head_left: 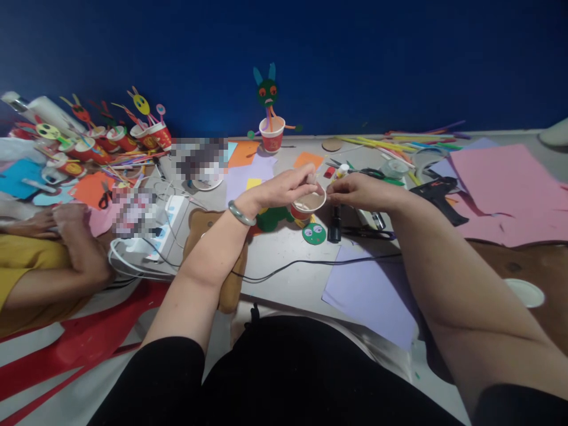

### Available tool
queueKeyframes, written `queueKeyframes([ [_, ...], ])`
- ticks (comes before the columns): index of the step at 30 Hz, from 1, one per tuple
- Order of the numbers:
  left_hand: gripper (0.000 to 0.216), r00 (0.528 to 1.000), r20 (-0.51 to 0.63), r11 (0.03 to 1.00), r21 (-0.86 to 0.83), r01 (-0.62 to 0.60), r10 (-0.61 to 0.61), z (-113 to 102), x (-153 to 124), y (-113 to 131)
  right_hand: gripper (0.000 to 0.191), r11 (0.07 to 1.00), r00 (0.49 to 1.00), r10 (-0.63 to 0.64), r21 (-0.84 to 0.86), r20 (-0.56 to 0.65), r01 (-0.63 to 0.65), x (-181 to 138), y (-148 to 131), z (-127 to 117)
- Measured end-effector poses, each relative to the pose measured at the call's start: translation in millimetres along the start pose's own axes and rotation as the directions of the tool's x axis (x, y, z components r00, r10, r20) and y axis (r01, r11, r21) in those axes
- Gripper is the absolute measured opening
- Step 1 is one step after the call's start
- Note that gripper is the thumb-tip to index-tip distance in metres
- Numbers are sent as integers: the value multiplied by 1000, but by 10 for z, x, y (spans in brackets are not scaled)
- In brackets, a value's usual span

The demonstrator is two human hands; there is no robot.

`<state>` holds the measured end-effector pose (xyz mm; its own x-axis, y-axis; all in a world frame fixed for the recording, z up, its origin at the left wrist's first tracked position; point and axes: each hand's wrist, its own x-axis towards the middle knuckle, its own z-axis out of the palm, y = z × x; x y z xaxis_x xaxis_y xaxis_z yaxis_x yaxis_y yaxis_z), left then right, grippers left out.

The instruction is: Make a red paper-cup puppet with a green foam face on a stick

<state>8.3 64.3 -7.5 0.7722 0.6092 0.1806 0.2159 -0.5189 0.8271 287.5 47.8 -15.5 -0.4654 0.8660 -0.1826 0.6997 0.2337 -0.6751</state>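
Both my hands meet over a small red paper cup (308, 205) held above the grey table (288, 260). My left hand (286, 188), with a green bangle at the wrist, pinches the cup's rim from the left. My right hand (355, 190) is closed on the rim from the right. Just below the cup lie a green felt shape (271, 218) and a round green face piece with eyes (314, 234). A small dark bottle (335, 225) stands beside them.
A finished cup figure with a green face (270, 121) stands at the back. Several more cup figures (110, 136) crowd the back left. A black glue gun (437, 195), pink paper (506, 183), purple paper (373, 293), scissors (370, 234) and a power strip (166, 228) lie about. Another person's arms (57, 248) rest at left.
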Motion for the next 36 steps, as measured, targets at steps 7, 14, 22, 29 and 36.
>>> queueKeyframes([
  [7, 19, 996, 85, 976, 217, 2, -21, 21, 6, 60, 55, 986, 991, 130, 111, -35, -125, -122, -199, -58],
  [14, 16, 996, 91, 968, 252, 1, -24, 20, 18, 116, 46, 932, 992, 127, 341, 14, -124, -213, -346, -132],
  [22, 16, 994, 96, 955, 295, 14, -44, 15, 18, 155, 44, 918, 993, 113, 380, 22, -113, -193, -298, -149],
  [29, 11, 993, 106, 941, 340, 5, -43, 41, 42, 120, 55, 892, 994, 111, 438, 18, -108, -167, -318, -84],
  [36, 15, 993, 111, 941, 338, 10, -51, 36, 36, 149, 48, 887, 995, 89, 453, 36, -95, -184, -300, -118],
])
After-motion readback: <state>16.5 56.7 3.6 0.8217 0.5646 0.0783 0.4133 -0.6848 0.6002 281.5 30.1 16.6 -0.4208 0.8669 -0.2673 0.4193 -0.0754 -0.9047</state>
